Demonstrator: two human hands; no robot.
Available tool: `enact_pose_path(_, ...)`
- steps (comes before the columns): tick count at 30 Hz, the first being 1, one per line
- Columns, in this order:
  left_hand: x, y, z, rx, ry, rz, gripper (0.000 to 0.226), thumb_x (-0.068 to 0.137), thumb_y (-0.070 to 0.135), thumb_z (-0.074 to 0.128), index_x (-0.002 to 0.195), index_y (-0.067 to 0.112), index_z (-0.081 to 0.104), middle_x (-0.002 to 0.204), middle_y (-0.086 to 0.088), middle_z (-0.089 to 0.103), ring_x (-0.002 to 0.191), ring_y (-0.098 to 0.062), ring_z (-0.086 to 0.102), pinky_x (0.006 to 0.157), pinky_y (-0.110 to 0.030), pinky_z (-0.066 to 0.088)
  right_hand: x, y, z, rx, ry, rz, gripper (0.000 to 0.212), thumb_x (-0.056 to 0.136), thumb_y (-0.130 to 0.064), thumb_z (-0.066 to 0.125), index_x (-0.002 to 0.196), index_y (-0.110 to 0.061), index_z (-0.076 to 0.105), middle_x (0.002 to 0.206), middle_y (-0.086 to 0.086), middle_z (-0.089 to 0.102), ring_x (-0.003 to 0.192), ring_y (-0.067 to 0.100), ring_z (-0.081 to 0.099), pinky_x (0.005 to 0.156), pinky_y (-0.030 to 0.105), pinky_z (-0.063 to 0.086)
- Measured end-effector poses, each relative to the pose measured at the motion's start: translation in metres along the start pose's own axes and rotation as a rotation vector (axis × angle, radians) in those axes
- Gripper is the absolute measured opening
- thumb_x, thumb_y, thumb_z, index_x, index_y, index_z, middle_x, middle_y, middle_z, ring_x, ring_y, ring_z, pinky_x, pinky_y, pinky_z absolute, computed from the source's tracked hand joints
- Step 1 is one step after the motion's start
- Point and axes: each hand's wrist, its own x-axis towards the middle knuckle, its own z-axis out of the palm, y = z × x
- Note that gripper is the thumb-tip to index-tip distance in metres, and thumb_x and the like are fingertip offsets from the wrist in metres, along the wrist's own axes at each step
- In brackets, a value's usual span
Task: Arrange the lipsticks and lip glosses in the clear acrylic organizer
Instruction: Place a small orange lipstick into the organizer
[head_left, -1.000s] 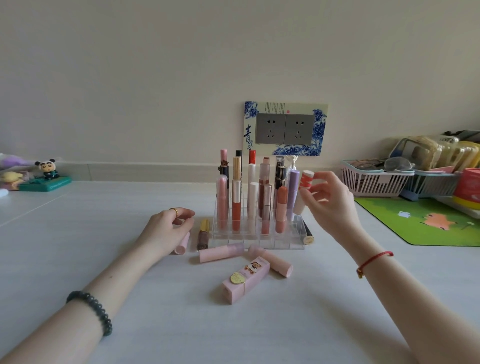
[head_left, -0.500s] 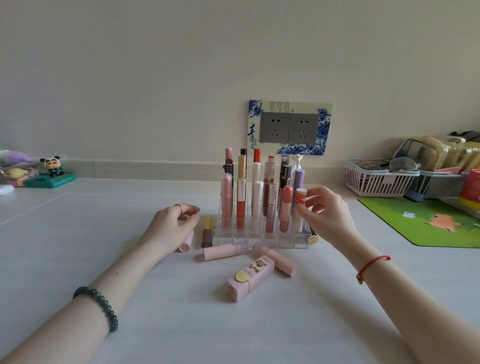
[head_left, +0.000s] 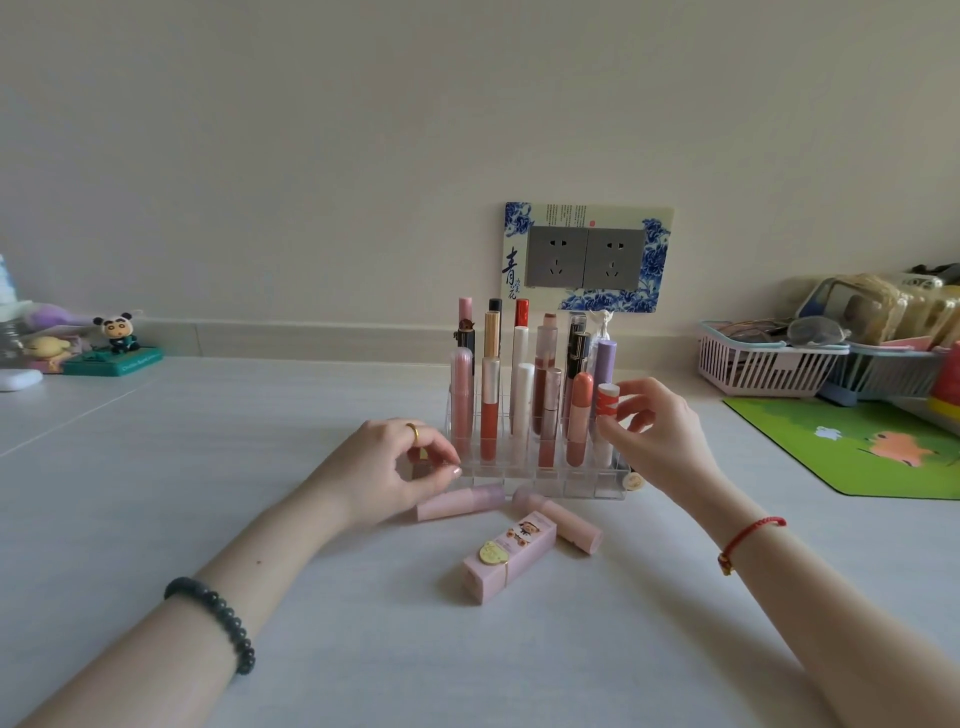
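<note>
The clear acrylic organizer (head_left: 587, 486) stands mid-table, holding several upright lipsticks and glosses. My right hand (head_left: 662, 434) is closed on a white tube with a red-striped cap (head_left: 605, 402), which stands upright in the organizer's right end. My left hand (head_left: 387, 470) sits at the organizer's left front corner, its fingers pinched on a brown lip gloss (head_left: 420, 462) that is mostly hidden. In front of the organizer, two pink tubes (head_left: 462, 503) (head_left: 569, 521) and a pink boxed lipstick (head_left: 511, 560) lie loose. A dark tube's round gold end (head_left: 633, 481) shows at the right corner.
A pink basket (head_left: 763, 366) and a blue basket with pouches stand at the back right, beside a green mat (head_left: 878, 452). Small figurines (head_left: 117, 335) sit at the far left by the wall. A wall socket plate (head_left: 584, 257) is behind the organizer.
My right hand has lowered the striped-cap tube from above into the organizer's right end. My left hand has shifted right, off the small pink tube, and closed on the brown gloss.
</note>
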Motion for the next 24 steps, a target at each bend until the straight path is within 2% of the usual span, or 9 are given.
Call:
enact_pose_path(3, -0.001, 0.001, 0.001, 0.061, -0.068, 0.052, 0.017, 0.074, 0.032, 0.072, 0.088, 0.023, 0.072, 0.075, 0.022, 0.057, 0.070, 0.001, 0.053, 0.063, -0.004, 0.034, 0.000, 0.000, -0.001, -0.015, 0.002, -0.010, 0.027, 0.076, -0.019, 0.065, 0.101, -0.017, 0.056, 0.076, -0.011, 0.058, 0.063, 0.006, 0.053, 0.052, 0.016, 0.037)
enact_pose_path(5, -0.001, 0.004, 0.001, 0.102, -0.095, 0.056, 0.027, 0.074, 0.044, 0.068, 0.093, 0.024, 0.071, 0.078, 0.019, 0.060, 0.072, -0.001, 0.056, 0.065, -0.013, 0.042, 0.000, -0.001, -0.002, -0.008, 0.016, -0.016, 0.030, 0.076, -0.021, 0.065, 0.104, -0.017, 0.056, 0.081, -0.006, 0.059, 0.063, 0.009, 0.053, 0.055, 0.018, 0.041)
enact_pose_path(7, 0.000, 0.006, 0.003, 0.189, -0.098, 0.103, 0.035, 0.074, 0.052, 0.064, 0.095, 0.024, 0.070, 0.082, 0.013, 0.064, 0.074, -0.005, 0.055, 0.068, -0.018, 0.041, 0.000, 0.000, -0.003, -0.001, 0.036, -0.019, 0.032, 0.077, -0.025, 0.066, 0.106, -0.018, 0.055, 0.084, -0.003, 0.060, 0.063, 0.009, 0.052, 0.056, 0.019, 0.041)
enact_pose_path(11, 0.000, 0.010, 0.009, 0.306, -0.114, 0.138, 0.032, 0.076, 0.047, 0.063, 0.098, 0.025, 0.069, 0.091, 0.006, 0.068, 0.086, -0.012, 0.056, 0.068, -0.018, 0.032, 0.001, 0.000, -0.004, 0.004, 0.056, -0.025, 0.031, 0.079, -0.032, 0.063, 0.106, -0.020, 0.054, 0.085, -0.001, 0.060, 0.064, 0.008, 0.051, 0.055, 0.018, 0.039)
enact_pose_path(16, -0.001, 0.011, 0.012, 0.325, -0.119, 0.139, 0.035, 0.076, 0.049, 0.058, 0.099, 0.025, 0.069, 0.092, 0.004, 0.068, 0.089, -0.016, 0.058, 0.074, -0.022, 0.041, 0.002, -0.004, -0.006, 0.065, 0.110, -0.022, 0.020, 0.084, -0.034, 0.055, 0.099, -0.020, 0.055, 0.077, -0.010, 0.055, 0.067, 0.003, 0.052, 0.055, 0.016, 0.039)
enact_pose_path(19, -0.003, 0.012, 0.013, 0.314, -0.092, 0.178, 0.035, 0.074, 0.047, 0.053, 0.093, 0.023, 0.070, 0.087, 0.004, 0.068, 0.084, -0.018, 0.059, 0.075, -0.024, 0.045, 0.003, -0.005, -0.008, 0.111, 0.142, -0.023, 0.014, 0.088, -0.031, 0.048, 0.093, -0.020, 0.054, 0.079, -0.008, 0.056, 0.071, 0.000, 0.051, 0.056, 0.015, 0.037)
enact_pose_path(22, -0.004, 0.015, 0.009, 0.221, -0.051, 0.165, 0.022, 0.073, 0.035, 0.068, 0.090, 0.022, 0.071, 0.077, 0.017, 0.065, 0.071, -0.003, 0.055, 0.066, -0.018, 0.040, 0.004, -0.005, -0.009, 0.130, 0.179, -0.013, 0.022, 0.091, -0.029, 0.043, 0.096, -0.013, 0.057, 0.084, 0.000, 0.059, 0.071, 0.007, 0.051, 0.056, 0.017, 0.036)
enact_pose_path(24, -0.004, 0.019, 0.005, 0.050, 0.072, 0.110, 0.014, 0.071, 0.030, 0.074, 0.083, 0.024, 0.072, 0.063, 0.027, 0.058, 0.060, 0.005, 0.052, 0.054, -0.005, 0.032, 0.005, -0.003, -0.009, 0.133, 0.196, -0.003, 0.027, 0.092, -0.029, 0.041, 0.099, -0.009, 0.058, 0.084, 0.003, 0.060, 0.073, 0.014, 0.051, 0.056, 0.021, 0.036)
